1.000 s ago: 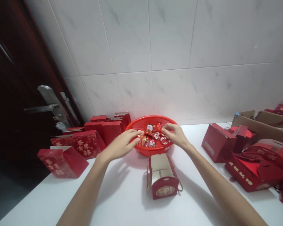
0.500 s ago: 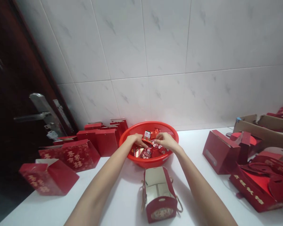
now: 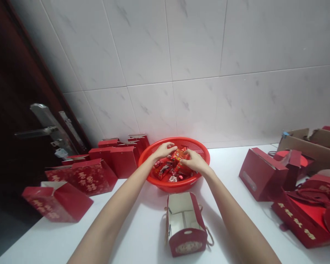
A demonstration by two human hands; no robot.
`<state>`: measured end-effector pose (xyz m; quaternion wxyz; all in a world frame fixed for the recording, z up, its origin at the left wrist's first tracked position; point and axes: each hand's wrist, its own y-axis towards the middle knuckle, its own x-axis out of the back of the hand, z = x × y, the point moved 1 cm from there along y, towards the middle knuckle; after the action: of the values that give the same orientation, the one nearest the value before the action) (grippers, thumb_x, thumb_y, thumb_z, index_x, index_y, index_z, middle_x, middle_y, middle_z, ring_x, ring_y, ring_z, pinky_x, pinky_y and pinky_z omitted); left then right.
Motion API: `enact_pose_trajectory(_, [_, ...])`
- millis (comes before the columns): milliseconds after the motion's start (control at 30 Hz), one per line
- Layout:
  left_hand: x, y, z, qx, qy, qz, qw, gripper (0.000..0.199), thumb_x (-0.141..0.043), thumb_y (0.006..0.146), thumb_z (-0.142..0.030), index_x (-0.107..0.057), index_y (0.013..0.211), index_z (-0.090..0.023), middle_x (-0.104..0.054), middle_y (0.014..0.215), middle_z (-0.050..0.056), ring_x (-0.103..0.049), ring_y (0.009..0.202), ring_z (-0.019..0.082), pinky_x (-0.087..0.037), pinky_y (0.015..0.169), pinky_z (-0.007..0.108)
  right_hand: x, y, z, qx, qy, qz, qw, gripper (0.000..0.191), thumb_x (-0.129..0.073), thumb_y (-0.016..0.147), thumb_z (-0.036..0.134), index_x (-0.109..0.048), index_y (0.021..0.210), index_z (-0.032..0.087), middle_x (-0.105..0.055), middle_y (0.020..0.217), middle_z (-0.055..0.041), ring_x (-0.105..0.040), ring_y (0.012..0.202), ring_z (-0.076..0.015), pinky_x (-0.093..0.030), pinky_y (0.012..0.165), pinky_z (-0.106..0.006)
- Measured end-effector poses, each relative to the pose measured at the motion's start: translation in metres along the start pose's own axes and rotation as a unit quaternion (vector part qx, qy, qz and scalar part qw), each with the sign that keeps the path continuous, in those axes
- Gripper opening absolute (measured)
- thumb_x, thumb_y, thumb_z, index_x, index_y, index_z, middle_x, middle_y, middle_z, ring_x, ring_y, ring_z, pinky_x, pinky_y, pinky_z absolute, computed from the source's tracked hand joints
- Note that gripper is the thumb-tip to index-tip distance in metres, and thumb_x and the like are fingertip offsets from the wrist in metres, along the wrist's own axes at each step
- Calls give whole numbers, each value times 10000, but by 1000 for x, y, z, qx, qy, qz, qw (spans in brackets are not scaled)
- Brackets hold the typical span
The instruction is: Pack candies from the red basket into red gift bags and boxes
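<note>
Left hand: point(image 3: 165, 149) fingers curled, thumb and fingertips slightly apart over the sweets.
Right hand: point(image 3: 194, 161) thumb and fingers bent about the sweets; pinch could not be told.
Wrapped sweets: point(image 3: 164, 169) lay heaped inside the basket.
Red basket: point(image 3: 172, 187) stood near the tiled wall point(image 3: 198, 106), rim below both wrists.
Open box: point(image 3: 187, 243) upright between the forearms, just in front of the basket, top open.
Tabletop: point(image 3: 222, 163) bare strip ran from basket to right-side boxes point(image 3: 261, 174).
Left edge: slanted close by the front red bag point(image 3: 59, 205).
</note>
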<state>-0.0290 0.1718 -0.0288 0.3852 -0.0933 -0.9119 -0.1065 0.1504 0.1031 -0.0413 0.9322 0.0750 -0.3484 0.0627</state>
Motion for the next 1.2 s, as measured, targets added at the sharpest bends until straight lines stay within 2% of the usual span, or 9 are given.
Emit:
enact_pose_trajectory(100, [4,1,6,42,64,-29,997,358,-470,917,-301,-650,1178,-133,-705,1219,126,-672,1018,213,-517,813,269,1,-3,4,-2,-21,6,1000,383,-654,859,319,-612,1217,189,-672,1293,-118,-649,1147,-283,-494,868,-332])
enact_pose_trajectory(233, [11,2,20,82,126,-27,988,274,-514,792,-179,-718,972,-146,-741,1104,141,-659,1057,268,-489,854,305,2,-6,7,-10,-39,14,999,444,-659,856,344,-603,1271,197,-693,1251,-117,-688,1055,-280,-511,808,-325])
enact_pose_trajectory(400, [11,-2,32,139,179,99,969,148,-604,614,-181,-716,710,-179,-713,680,63,-689,768,265,-495,669,299,0,-5,6,-12,-76,35,996,457,-662,849,359,-611,1274,200,-694,1252,-125,-678,1072,-293,-505,804,-333])
enact_pose_trajectory(500, [10,-5,33,153,186,185,953,226,-664,502,-144,-734,709,-202,-715,656,29,-672,682,245,-493,614,287,-1,-4,5,-4,-97,47,994,446,-661,852,376,-617,1260,200,-650,1330,-140,-648,1154,-306,-491,866,-350])
enact_pose_trajectory(600, [10,-6,32,151,191,214,946,457,-731,426,-133,-762,870,-237,-755,801,24,-677,774,251,-507,646,282,-2,-4,5,-4,-114,55,992,454,-654,860,399,-613,1264,196,-625,1359,-155,-622,1208,-331,-484,901,-370])
enact_pose_trajectory(667, [11,-6,32,154,196,229,941,496,-777,416,-182,-763,909,-242,-751,801,25,-674,784,256,-513,659,292,-1,-5,6,-3,-122,54,991,458,-655,860,407,-612,1265,196,-615,1371,-159,-616,1217,-342,-483,901,-373])
enact_pose_trajectory(867, [6,-7,30,153,201,279,927,271,-875,413,-343,-697,573,-217,-656,568,8,-623,655,223,-506,645,304,-2,-6,7,0,-120,55,991,404,-632,868,363,-621,1234,193,-632,1348,-156,-640,1160,-318,-485,845,-348])
enact_pose_trajectory(1000, [1,-10,32,150,178,283,930,231,-878,439,-296,-684,520,-202,-646,552,14,-592,588,205,-496,588,307,-4,-7,8,10,-113,58,992,400,-633,859,326,-622,1239,200,-657,1311,-143,-646,1154,-306,-484,827,-338])
enact_pose_trajectory(1200, [4,-5,42,114,144,199,963,204,-831,464,-242,-640,518,-193,-559,505,-41,-545,590,168,-436,574,265,-6,-7,7,23,-122,51,991,424,-621,869,337,-632,1267,193,-667,1289,-169,-652,1155,-338,-499,838,-383])
